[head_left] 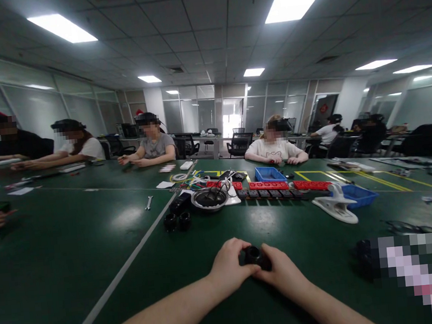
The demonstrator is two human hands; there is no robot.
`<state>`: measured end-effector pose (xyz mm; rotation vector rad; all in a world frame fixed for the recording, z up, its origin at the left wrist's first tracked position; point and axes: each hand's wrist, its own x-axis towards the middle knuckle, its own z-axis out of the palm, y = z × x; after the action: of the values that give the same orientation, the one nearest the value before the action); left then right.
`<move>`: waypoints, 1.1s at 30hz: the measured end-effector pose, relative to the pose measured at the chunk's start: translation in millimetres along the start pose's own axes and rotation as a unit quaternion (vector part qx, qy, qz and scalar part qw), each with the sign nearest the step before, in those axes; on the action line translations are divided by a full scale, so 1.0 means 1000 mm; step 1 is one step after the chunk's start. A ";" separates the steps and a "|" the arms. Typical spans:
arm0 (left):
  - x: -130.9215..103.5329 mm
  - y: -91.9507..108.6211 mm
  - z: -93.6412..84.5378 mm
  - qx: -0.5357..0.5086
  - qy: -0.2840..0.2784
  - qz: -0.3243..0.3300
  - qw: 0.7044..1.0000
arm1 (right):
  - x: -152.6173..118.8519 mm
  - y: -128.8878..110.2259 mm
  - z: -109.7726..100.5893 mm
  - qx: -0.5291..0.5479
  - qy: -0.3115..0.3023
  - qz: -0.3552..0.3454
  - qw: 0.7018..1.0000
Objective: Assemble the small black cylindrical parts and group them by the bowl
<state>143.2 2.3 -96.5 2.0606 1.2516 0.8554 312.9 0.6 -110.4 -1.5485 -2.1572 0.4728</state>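
Observation:
Between my hands, just above or on the green table (196,279), is a small black round part (253,252) with a hole in its top. My left hand (230,260) curls round its left side, thumb at the near edge. From the right, my right hand (278,265) closes on the same part, and the two thumbs almost meet in front of it. The exact kind of part cannot be made out. Two black round pieces (178,221) of similar look stand farther off to the left, beside a black box-like item (180,202).
Beyond my hands lie a metal bowl (209,208) with black cables, red strips (269,185), a row of black sockets (270,194), blue trays (270,174) and a white clamp-like stand (335,206). A wrench (149,203) lies left. Several people sit around the table.

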 end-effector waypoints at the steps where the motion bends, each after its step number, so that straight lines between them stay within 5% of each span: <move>1: 0.000 -0.001 0.000 0.002 0.002 0.007 1.000 | -0.001 -0.001 0.002 -0.011 0.009 0.001 1.000; 5: 0.002 -0.001 -0.006 0.007 -0.043 0.047 0.998 | -0.001 0.003 -0.003 0.032 -0.015 -0.035 0.999; 12: 0.003 -0.002 -0.010 -0.044 -0.093 0.062 0.993 | 0.004 0.012 -0.027 0.134 -0.170 -0.078 0.973; 21: -0.003 0.003 0.005 0.014 0.006 -0.019 1.000 | -0.003 -0.008 -0.001 -0.088 -0.003 0.003 0.996; 25: -0.001 0.003 -0.001 0.002 -0.041 0.016 0.999 | -0.005 -0.008 -0.009 -0.050 -0.033 -0.037 0.997; 29: 0.002 0.002 -0.009 -0.031 -0.101 0.060 0.993 | -0.001 0.008 -0.026 0.102 -0.141 -0.109 0.979; 33: 0.001 0.002 -0.006 -0.044 -0.104 0.055 0.992 | 0.002 0.016 -0.028 0.158 -0.172 -0.071 0.970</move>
<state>140.0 3.6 -90.7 2.1030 0.9800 0.7083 339.5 8.1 -94.7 -1.1966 -2.2801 1.0452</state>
